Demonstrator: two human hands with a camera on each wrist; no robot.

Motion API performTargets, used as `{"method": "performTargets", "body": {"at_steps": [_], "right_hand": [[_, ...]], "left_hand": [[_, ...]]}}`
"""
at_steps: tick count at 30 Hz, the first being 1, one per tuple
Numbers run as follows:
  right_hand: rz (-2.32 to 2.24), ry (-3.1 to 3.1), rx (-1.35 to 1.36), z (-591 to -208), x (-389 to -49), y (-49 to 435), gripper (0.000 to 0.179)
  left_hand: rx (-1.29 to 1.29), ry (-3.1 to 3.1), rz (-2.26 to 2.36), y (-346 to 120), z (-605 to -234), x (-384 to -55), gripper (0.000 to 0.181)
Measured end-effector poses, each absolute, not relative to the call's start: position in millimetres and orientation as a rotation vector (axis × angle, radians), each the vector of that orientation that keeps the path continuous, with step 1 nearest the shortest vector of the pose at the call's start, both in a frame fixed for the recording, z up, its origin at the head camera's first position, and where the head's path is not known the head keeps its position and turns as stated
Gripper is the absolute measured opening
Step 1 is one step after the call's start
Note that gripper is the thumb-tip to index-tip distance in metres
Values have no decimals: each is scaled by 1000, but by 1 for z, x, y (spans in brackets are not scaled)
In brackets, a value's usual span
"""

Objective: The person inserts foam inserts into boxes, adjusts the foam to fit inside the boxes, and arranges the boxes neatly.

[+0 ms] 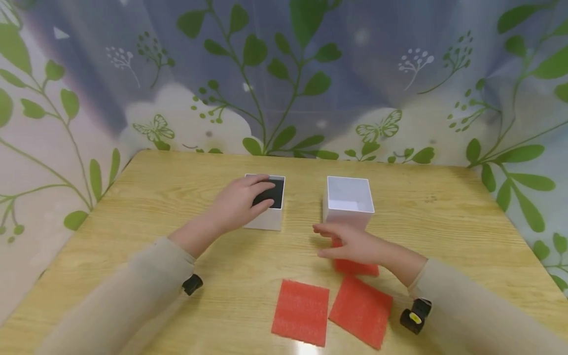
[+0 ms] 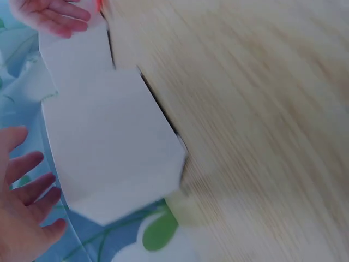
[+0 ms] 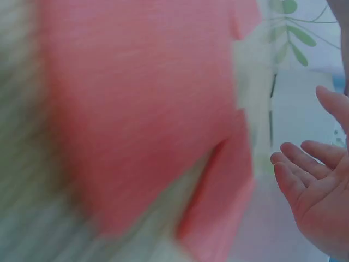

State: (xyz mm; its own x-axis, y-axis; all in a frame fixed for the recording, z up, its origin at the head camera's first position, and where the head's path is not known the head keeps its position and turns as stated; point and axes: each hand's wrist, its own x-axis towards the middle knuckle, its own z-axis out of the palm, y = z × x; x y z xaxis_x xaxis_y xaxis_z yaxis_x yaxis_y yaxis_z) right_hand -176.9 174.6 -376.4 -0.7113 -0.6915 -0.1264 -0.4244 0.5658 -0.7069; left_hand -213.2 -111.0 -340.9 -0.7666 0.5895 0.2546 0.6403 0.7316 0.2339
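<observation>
My left hand (image 1: 237,204) is over the left white box (image 1: 268,220), its fingers extended above the opening. Something black (image 1: 278,192) shows inside that box, partly hidden by the hand. In the left wrist view, the left hand (image 2: 24,202) appears beside the box with its fingers spread and nothing held. My right hand (image 1: 355,244) hovers in front of the right white box (image 1: 350,192), above a red square sheet (image 1: 357,267) that it partly covers. The right wrist view shows the right hand (image 3: 319,188) with loose, parted fingers and nothing between them.
Two more red square sheets, one on the left (image 1: 301,311) and one tilted on the right (image 1: 361,311), lie near the front of the wooden table (image 1: 213,315). A leaf-patterned curtain (image 1: 284,84) hangs behind the table and along its sides.
</observation>
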Motion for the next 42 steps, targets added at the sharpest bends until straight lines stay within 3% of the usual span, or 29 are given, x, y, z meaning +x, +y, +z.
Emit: {"method": "performTargets", "body": {"at_steps": [15, 20, 29, 36, 42], "right_hand": [[-646, 2656, -922, -394, -150, 232, 63], [-565, 2708, -906, -397, -149, 238, 63], [-517, 2751, -967, -404, -151, 247, 68], [-457, 2745, -1003, -403, -152, 252, 70], [-466, 2758, -928, -402, -150, 259, 72]], "left_hand": [[-1042, -2841, -537, -49, -342, -209, 53], [-1077, -2897, -606, -29, -347, -213, 64], [-911, -3022, -1122, 8, -362, -228, 113], [-811, -2906, -1557, 24, -371, -240, 124], [-829, -2910, -1569, 28, -380, -244, 123]]}}
